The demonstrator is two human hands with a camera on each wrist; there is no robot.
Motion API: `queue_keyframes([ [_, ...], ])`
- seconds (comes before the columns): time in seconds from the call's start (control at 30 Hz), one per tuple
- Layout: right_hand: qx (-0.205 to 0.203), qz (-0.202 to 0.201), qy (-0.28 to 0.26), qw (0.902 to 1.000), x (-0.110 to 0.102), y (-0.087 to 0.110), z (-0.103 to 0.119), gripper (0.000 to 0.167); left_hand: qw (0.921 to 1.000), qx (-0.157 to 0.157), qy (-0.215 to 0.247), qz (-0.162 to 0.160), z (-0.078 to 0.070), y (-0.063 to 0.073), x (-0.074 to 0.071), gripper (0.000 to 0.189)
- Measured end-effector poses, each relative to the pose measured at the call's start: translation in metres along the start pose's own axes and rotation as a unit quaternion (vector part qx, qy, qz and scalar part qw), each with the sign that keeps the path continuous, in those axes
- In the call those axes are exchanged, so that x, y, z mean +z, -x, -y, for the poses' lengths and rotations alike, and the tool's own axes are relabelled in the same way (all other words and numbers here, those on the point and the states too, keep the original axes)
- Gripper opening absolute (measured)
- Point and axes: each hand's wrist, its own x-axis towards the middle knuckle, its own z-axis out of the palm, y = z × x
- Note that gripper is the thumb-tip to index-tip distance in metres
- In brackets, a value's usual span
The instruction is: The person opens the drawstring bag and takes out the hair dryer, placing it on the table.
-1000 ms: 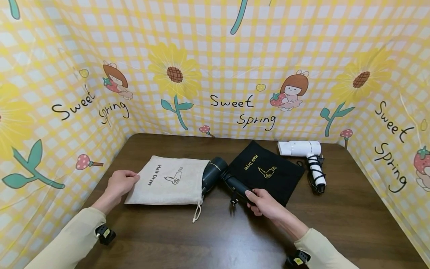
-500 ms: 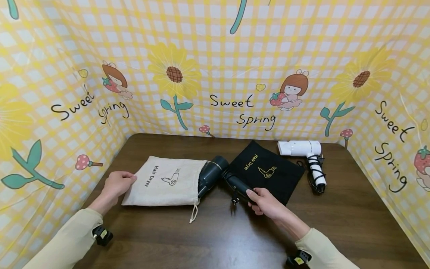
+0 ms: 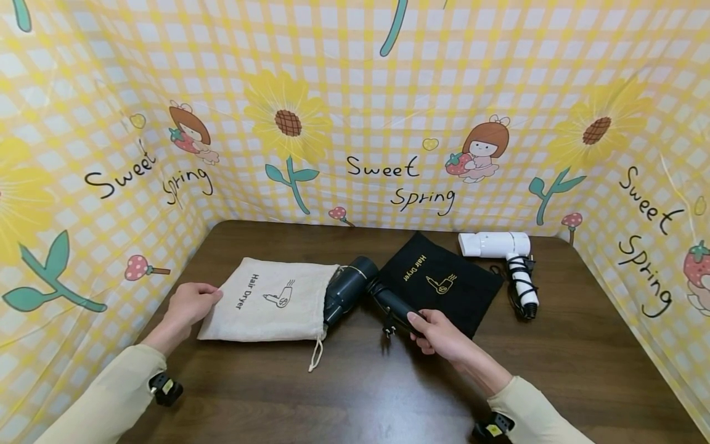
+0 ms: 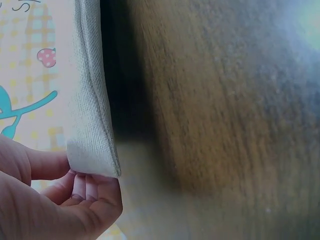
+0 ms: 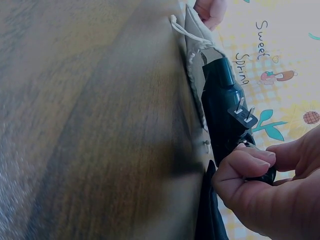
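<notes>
A dark hair dryer (image 3: 348,285) lies with its nozzle end partly inside a cream drawstring bag (image 3: 233,320) printed "Hair Dryer". My right hand (image 3: 440,336) grips the end of its handle, thumb on top. In the right wrist view the dryer's two-pin plug (image 5: 243,116) sticks out beside the handle, just ahead of the curled fingers. My left hand (image 3: 191,305) pinches the closed end of the bag at its left edge; the left wrist view shows thumb and fingers on the cloth (image 4: 92,150). The part of the dryer within the bag is hidden.
A black "Hair Dryer" bag (image 3: 460,290) lies flat behind the right hand. At the back right is a white hair dryer (image 3: 493,245) with its black cord wound round the handle. Yellow checked cloth (image 3: 360,111) walls in the brown table (image 3: 355,394).
My left hand has drawn the cream bag a little to the left, and more of the dark dryer shows at its mouth. The right hand has stayed nearly still.
</notes>
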Motion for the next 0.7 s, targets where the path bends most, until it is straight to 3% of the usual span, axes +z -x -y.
queue_keyframes([
  [0.37,0.000,-0.008,0.003,1.0000,0.0000,0.0005,0.0006,0.033,0.9999,-0.008,-0.012,-0.007,0.0032,-0.0014,-0.0031,0.041],
  [0.7,0.000,-0.010,0.000,1.0000,-0.0014,0.0005,0.0030,0.033,0.9993,0.016,-0.024,-0.022,0.0071,0.0012,-0.0061,0.040],
])
